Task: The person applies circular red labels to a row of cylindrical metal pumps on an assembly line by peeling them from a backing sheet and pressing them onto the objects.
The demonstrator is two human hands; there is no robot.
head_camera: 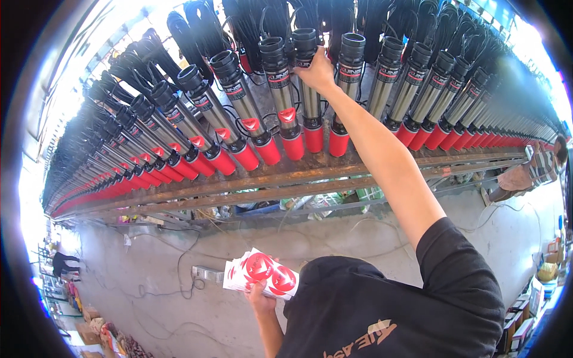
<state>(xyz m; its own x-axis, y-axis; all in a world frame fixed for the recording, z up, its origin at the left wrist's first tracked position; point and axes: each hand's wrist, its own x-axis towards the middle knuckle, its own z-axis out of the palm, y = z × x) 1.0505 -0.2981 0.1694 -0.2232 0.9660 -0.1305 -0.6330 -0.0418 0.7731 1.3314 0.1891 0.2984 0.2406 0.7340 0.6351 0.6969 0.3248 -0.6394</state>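
Observation:
My right hand reaches out to a metal submersible pump in the long row, its thumb and fingers around the upper part near the black outlet. This pump has a red base and shows no red sticker on its lower barrel. The neighbouring pump to the left carries a red sticker with a white mark, as do others further left. Low in the view, near my body, my left hand holds a stack of white sheets with round red stickers.
Pumps with coiled black cables stand along a rusty steel bench. Bags lie beneath it. Cables and a metal box are on the floor. One person is at the far right, another at the far left.

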